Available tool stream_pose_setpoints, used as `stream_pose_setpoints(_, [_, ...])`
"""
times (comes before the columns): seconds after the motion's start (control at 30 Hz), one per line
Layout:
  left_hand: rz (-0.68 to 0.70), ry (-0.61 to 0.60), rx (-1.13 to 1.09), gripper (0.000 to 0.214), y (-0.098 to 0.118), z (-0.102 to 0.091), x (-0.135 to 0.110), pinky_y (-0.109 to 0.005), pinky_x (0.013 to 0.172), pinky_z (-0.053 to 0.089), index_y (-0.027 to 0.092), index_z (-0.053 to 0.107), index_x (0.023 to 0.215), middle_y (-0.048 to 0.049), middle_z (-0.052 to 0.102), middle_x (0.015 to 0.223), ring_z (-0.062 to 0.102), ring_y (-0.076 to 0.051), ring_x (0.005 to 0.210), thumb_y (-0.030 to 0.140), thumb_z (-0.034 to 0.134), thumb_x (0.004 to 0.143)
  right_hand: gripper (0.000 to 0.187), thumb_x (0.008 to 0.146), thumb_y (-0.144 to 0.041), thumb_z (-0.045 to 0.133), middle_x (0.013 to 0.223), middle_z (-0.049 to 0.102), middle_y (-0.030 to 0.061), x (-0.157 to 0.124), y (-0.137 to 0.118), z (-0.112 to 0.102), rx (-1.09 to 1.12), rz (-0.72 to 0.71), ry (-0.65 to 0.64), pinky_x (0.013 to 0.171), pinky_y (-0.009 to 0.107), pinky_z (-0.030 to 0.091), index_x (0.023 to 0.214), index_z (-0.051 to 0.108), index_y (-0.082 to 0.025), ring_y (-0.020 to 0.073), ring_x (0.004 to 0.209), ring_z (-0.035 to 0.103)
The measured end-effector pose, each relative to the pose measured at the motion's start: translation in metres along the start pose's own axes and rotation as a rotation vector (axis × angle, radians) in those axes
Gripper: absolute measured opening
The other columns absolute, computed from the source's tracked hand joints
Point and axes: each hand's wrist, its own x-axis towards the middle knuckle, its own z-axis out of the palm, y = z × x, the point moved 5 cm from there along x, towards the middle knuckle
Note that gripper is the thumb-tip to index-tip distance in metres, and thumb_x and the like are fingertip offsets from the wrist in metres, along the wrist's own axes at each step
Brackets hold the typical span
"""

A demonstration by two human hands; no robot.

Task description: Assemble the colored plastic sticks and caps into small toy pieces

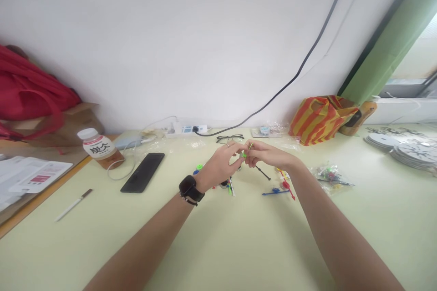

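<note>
Both hands meet above the middle of the table. My left hand point(221, 163), with a black watch point(188, 187) on its wrist, pinches a small green plastic piece point(243, 155). My right hand point(264, 153) is closed on a thin green arrow-like stick point(251, 146) at the same spot. Whether the two parts are joined I cannot tell. Beneath and beside the hands lie a black arrow point(263, 173), a blue arrow point(276, 191), a red arrow point(290, 187) and a white stick point(232, 186). Green and blue round pieces point(199, 168) show beside my left hand, partly hidden.
Left are a dark phone point(143, 173), a drink bottle point(100, 149) and a pen point(73, 205). Glasses point(230, 138) and a power strip point(186, 131) sit by the wall. Right are a bag of small parts point(330, 177), a striped bag point(321, 118) and stacked discs point(414, 152).
</note>
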Motion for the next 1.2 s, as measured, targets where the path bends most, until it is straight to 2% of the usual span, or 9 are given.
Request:
stream_pose_setpoints(0.23, [-0.01, 0.054, 0.008, 0.021, -0.003, -0.002, 0.0, -0.036, 0.089, 0.053, 0.024, 0.066, 0.116, -0.006, 0.064, 0.104, 0.061, -0.021, 0.098, 0.024, 0.053, 0.1, 0.014, 0.088, -0.028, 0.066, 0.104, 0.065, 0.0024, 0.007, 0.001, 0.005, 0.143, -0.073, -0.031, 0.097, 0.04, 0.053, 0.1, 0.061, -0.023, 0.0195, 0.099, 0.067])
stream_pose_setpoints(0.33, [-0.013, 0.099, -0.019, 0.023, -0.007, -0.001, 0.0, -0.034, 0.084, 0.054, 0.024, 0.068, 0.119, -0.0066, 0.063, 0.107, 0.061, -0.02, 0.098, 0.026, 0.055, 0.101, 0.013, 0.087, -0.026, 0.066, 0.098, 0.065, 0.0007, 0.007, 0.003, 0.003, 0.177, -0.106, -0.02, 0.096, 0.041, 0.053, 0.099, 0.061, -0.023, 0.018, 0.093, 0.067])
stream_pose_setpoints(0.47, [-0.003, 0.091, -0.022, 0.019, -0.007, 0.002, -0.001, -0.031, 0.077, 0.053, 0.024, 0.073, 0.108, -0.0063, 0.062, 0.103, 0.061, -0.02, 0.097, 0.026, 0.056, 0.1, 0.013, 0.083, -0.025, 0.066, 0.088, 0.065, -0.0001, 0.008, 0.006, 0.001, 0.135, -0.081, 0.008, 0.093, 0.039, 0.051, 0.095, 0.061, -0.023, 0.0185, 0.089, 0.066])
stream_pose_setpoints(0.57, [0.017, 0.058, -0.043, 0.016, -0.002, 0.004, -0.001, -0.032, 0.081, 0.053, 0.022, 0.072, 0.102, -0.0058, 0.062, 0.102, 0.061, -0.019, 0.093, 0.025, 0.056, 0.1, 0.009, 0.083, -0.025, 0.063, 0.084, 0.061, -0.0007, 0.009, 0.007, 0.002, 0.083, -0.04, 0.029, 0.08, 0.033, 0.049, 0.09, 0.058, -0.022, 0.0159, 0.08, 0.061])
stream_pose_setpoints(0.67, [-0.004, 0.035, -0.062, 0.014, 0.001, 0.006, -0.001, -0.032, 0.082, 0.053, 0.021, 0.068, 0.099, -0.0054, 0.062, 0.103, 0.061, -0.017, 0.088, 0.026, 0.056, 0.1, 0.011, 0.085, -0.029, 0.059, 0.071, 0.047, -0.0046, 0.009, 0.01, 0.005, 0.049, 0.033, 0.031, 0.06, 0.027, 0.037, 0.084, 0.051, -0.023, 0.0118, 0.062, 0.043])
stream_pose_setpoints(0.8, [-0.065, 0.021, -0.051, 0.012, 0.0, 0.009, -0.002, -0.03, 0.078, 0.051, 0.02, 0.062, 0.092, -0.0037, 0.061, 0.099, 0.061, -0.016, 0.083, 0.028, 0.056, 0.099, 0.014, 0.086, -0.032, 0.055, 0.066, 0.035, -0.0068, 0.007, 0.016, -0.005, 0.008, 0.099, 0.133, 0.053, 0.025, 0.028, 0.085, 0.044, -0.024, 0.0116, 0.058, 0.03])
stream_pose_setpoints(1.0, [-0.055, -0.151, 0.066, 0.013, 0.001, 0.037, -0.012, -0.03, 0.078, 0.047, 0.021, 0.058, 0.086, -0.0026, 0.064, 0.093, 0.062, -0.019, 0.087, 0.027, 0.059, 0.097, 0.02, 0.088, -0.031, 0.054, 0.086, 0.062, 0.001, 0.005, 0.037, -0.031, -0.56, 0.306, 0.265, 0.06, 0.026, 0.04, 0.107, 0.056, -0.024, 0.016, 0.073, 0.054])
stream_pose_setpoints(1.1, [-0.014, -0.298, 0.125, 0.011, -0.002, 0.057, -0.019, -0.031, 0.081, 0.047, 0.021, 0.065, 0.092, -0.0041, 0.068, 0.097, 0.065, -0.021, 0.094, 0.027, 0.059, 0.099, 0.019, 0.088, -0.031, 0.058, 0.095, 0.068, 0.0052, 0.008, 0.046, -0.035, -0.677, 0.327, 0.226, 0.062, 0.026, 0.044, 0.104, 0.061, -0.022, 0.0185, 0.079, 0.061])
stream_pose_setpoints(1.2, [0.033, -0.358, 0.194, 0.014, -0.008, 0.065, -0.023, -0.032, 0.084, 0.046, 0.021, 0.069, 0.093, -0.0053, 0.071, 0.096, 0.065, -0.022, 0.101, 0.028, 0.059, 0.1, 0.016, 0.088, -0.029, 0.06, 0.104, 0.07, 0.007, 0.008, 0.05, -0.045, -0.741, 0.337, 0.233, 0.069, 0.026, 0.046, 0.102, 0.065, -0.022, 0.0197, 0.088, 0.064])
